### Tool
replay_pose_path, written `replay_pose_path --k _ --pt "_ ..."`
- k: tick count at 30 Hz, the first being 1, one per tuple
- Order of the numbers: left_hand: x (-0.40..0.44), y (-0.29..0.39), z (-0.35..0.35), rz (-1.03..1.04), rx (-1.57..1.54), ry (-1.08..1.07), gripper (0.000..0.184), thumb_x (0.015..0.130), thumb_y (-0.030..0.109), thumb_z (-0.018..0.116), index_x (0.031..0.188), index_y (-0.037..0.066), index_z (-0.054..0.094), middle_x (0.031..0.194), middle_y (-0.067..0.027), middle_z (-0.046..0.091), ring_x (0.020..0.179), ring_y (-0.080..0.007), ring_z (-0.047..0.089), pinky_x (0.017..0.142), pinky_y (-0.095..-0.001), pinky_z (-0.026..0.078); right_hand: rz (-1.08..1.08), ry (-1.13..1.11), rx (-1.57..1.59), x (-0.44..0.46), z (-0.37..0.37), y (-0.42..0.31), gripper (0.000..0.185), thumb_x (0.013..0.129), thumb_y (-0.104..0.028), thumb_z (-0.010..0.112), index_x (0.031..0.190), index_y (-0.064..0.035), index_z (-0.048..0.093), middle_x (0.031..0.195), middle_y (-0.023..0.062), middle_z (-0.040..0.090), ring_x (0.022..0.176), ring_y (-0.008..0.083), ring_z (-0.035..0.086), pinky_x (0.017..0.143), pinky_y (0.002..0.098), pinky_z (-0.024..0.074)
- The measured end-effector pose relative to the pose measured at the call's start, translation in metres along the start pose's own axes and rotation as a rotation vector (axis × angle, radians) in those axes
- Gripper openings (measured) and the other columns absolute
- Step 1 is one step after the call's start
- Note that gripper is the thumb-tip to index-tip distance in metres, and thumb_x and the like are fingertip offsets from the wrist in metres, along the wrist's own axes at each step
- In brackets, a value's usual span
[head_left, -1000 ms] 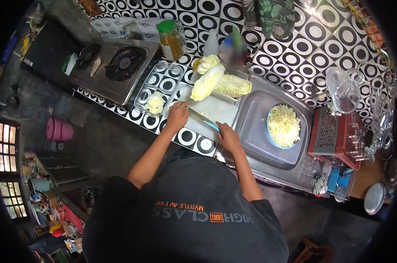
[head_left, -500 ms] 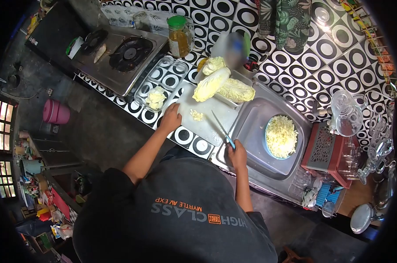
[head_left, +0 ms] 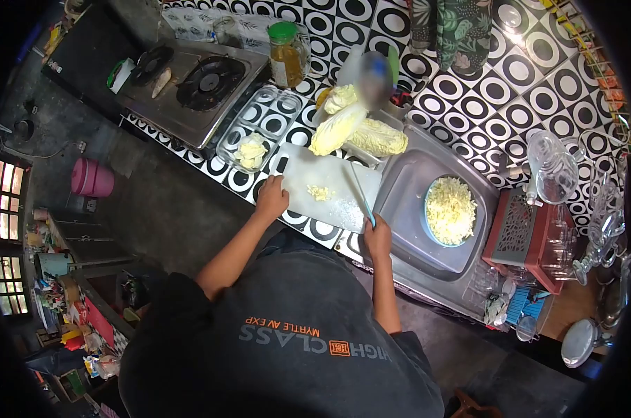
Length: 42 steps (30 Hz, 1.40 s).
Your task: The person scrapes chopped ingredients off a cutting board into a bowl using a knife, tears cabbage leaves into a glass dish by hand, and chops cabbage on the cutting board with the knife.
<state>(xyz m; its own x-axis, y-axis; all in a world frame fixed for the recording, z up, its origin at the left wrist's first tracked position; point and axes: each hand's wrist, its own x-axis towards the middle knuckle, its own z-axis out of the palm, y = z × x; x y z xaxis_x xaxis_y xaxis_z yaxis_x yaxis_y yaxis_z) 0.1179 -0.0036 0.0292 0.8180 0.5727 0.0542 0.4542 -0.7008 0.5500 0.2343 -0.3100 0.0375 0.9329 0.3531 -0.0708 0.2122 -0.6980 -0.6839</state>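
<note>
A white cutting board [head_left: 340,184] bears a small heap of chopped pale pieces [head_left: 319,192]. My left hand [head_left: 271,198] is at the board's left edge, its fingers against that edge. In my right hand [head_left: 378,235] is a knife [head_left: 360,189] with a blue handle, its blade pointing up and away over the board's right part. Whole napa cabbages [head_left: 376,137] lie in a container behind the board. Pale leaf pieces [head_left: 250,150] fill one section of a clear divided tray [head_left: 272,111] on the left. A blue bowl [head_left: 427,217] of shredded cabbage [head_left: 451,209] stands in the sink.
A gas stove [head_left: 183,90] is at the left, with a green-lidded jar [head_left: 286,63] beside it. The metal sink [head_left: 406,167] adjoins the board on the right. Farther right is a red and grey rack [head_left: 517,237] with glassware.
The knife has swung from across the board between both hands to point away at the right. My right hand has moved right and down. The chopped pieces have come into view.
</note>
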Motion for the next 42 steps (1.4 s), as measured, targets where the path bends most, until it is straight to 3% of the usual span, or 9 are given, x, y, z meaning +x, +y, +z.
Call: replay_pose_path --k 4,7,12,15,19,25,32,36,42 --pt "-0.028 -0.02 -0.008 -0.105 -0.206 -0.081 0.027 0.081 0.003 0.062 0.108 -0.002 0.067 0.113 -0.02 0.06 0.107 -0.0408 0.058 0.094 -0.0494 0.047 0.008 -0.025 0.002 -0.001 -0.003 0.004 0.027 0.094 -0.022 0.065 0.09 0.0046 0.061 0.089 0.0288 0.065 0.086 0.0487 0.063 0.077 0.054 0.0471" --pt "-0.049 -0.032 -0.011 -0.069 0.111 0.217 0.028 0.081 0.002 0.064 0.109 -0.002 0.067 0.108 -0.0192 0.06 0.099 -0.0381 0.059 0.088 -0.0447 0.051 0.017 -0.059 0.031 -0.005 0.002 0.007 0.025 0.092 -0.02 0.068 0.093 0.0044 0.062 0.088 0.0278 0.066 0.083 0.0473 0.063 0.075 0.0507 0.048" --pt "-0.06 -0.064 -0.001 -0.578 -0.229 0.139 0.034 0.083 0.01 0.068 0.114 -0.002 0.06 0.109 -0.0231 0.064 0.102 -0.0418 0.062 0.092 -0.047 0.05 0.07 -0.124 0.078 -0.013 0.004 0.0 0.026 0.092 -0.019 0.067 0.092 0.0061 0.061 0.086 0.0295 0.064 0.083 0.0489 0.061 0.075 0.0514 0.047" --pt "-0.056 -0.056 -0.013 -0.642 -0.281 0.105 0.033 0.084 0.01 0.068 0.114 -0.002 0.061 0.105 -0.0239 0.068 0.098 -0.038 0.068 0.088 -0.0447 0.052 0.069 -0.168 0.046 -0.023 -0.003 0.001 0.026 0.092 -0.018 0.066 0.093 0.0071 0.06 0.088 0.031 0.063 0.085 0.0505 0.061 0.077 0.0525 0.0466" --pt "-0.059 -0.09 -0.012 -0.497 -0.38 -0.235 0.034 0.087 0.014 0.073 0.115 -0.002 0.062 0.094 -0.0119 0.072 0.086 -0.0227 0.069 0.076 -0.0377 0.053 0.095 -0.185 0.006 -0.035 -0.009 0.005 0.026 0.092 -0.018 0.067 0.096 0.007 0.061 0.091 0.0315 0.065 0.088 0.0508 0.062 0.078 0.0524 0.0473" --pt "-0.099 -0.089 -0.054 -0.648 -1.079 -0.512 0.014 0.095 0.012 0.07 0.104 0.003 0.063 0.103 -0.0084 0.071 0.097 -0.019 0.069 0.078 -0.0351 0.056 0.136 -0.137 0.023 -0.071 -0.015 0.01 0.025 0.094 -0.019 0.065 0.098 0.0053 0.061 0.092 0.03 0.066 0.091 0.0492 0.064 0.081 0.051 0.0483" --pt "-0.165 -0.086 -0.075 -0.543 -1.597 -0.397 0.01 0.101 0.007 0.059 0.11 0.005 0.054 0.114 -0.0153 0.068 0.102 -0.023 0.069 0.087 -0.0399 0.059 0.179 -0.053 0.053 -0.133 -0.041 -0.038 0.026 0.094 -0.016 0.062 0.109 0.0053 0.063 0.098 0.0283 0.068 0.095 0.0446 0.066 0.086 0.0459 0.05" --pt "-0.187 -0.063 -0.1 -0.533 -1.664 -0.359 0.013 0.1 0.007 0.06 0.111 0.007 0.054 0.114 -0.0135 0.067 0.105 -0.0228 0.068 0.09 -0.0416 0.058 -0.05 0.131 0.036 -0.171 -0.072 -0.062 0.041 0.092 -0.008 0.055 0.131 0.0044 0.058 0.115 0.0257 0.065 0.106 0.0411 0.063 0.094 0.0412 0.0487" --pt "-0.185 -0.013 -0.121 -0.379 -1.756 -0.384 0.024 0.096 0.002 0.061 0.118 0.005 0.053 0.114 -0.013 0.065 0.108 -0.024 0.067 0.093 -0.041 0.057 -0.273 0.091 0.146 -0.212 -0.11 -0.134 0.063 0.086 0.006 0.054 0.148 -0.0043 0.049 0.11 0.0192 0.063 0.1 0.0359 0.062 0.093 0.0389 0.0487"
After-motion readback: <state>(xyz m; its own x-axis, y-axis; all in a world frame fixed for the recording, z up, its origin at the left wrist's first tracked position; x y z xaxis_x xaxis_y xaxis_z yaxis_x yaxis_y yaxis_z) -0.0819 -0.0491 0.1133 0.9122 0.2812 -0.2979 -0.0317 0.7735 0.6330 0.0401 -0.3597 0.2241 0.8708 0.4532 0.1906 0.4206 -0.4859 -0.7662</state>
